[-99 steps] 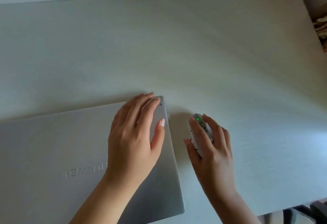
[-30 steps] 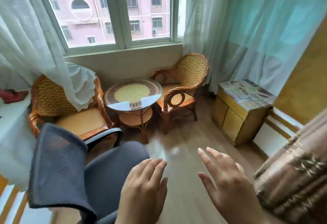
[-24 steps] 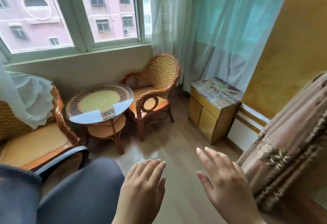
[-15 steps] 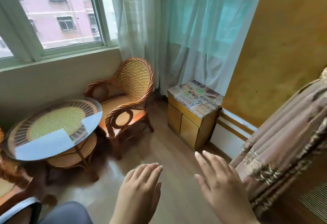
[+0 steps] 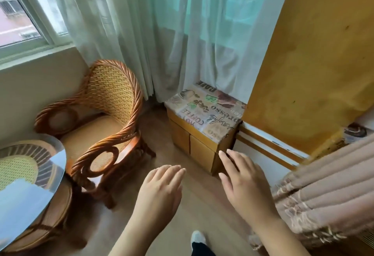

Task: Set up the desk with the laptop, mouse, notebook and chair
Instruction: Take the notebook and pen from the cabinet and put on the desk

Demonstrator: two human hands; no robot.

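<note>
Looking down from the head camera, nearest to me is my foot on the wooden floor. Above it both hands hang in the air, palms down. My left hand has its fingers straight and close together, holding and touching nothing. My right hand has its fingers slightly spread and relaxed, also empty.

A fringed drape lies just beside my right wrist. A wicker chair stands to the left, next to a glass-topped round table. Farther off is a small cabinet with a printed cover, then sheer curtains and the window.

The desk, laptop, mouse and notebook are all out of view, so I cannot tell how they lie. No desk chair shows either; I judge the wicker one is not the one meant.

Risks as I see them: my right arm could snag the drape, or I could bump the glass table, since my view is aimed away from the desk.
</note>
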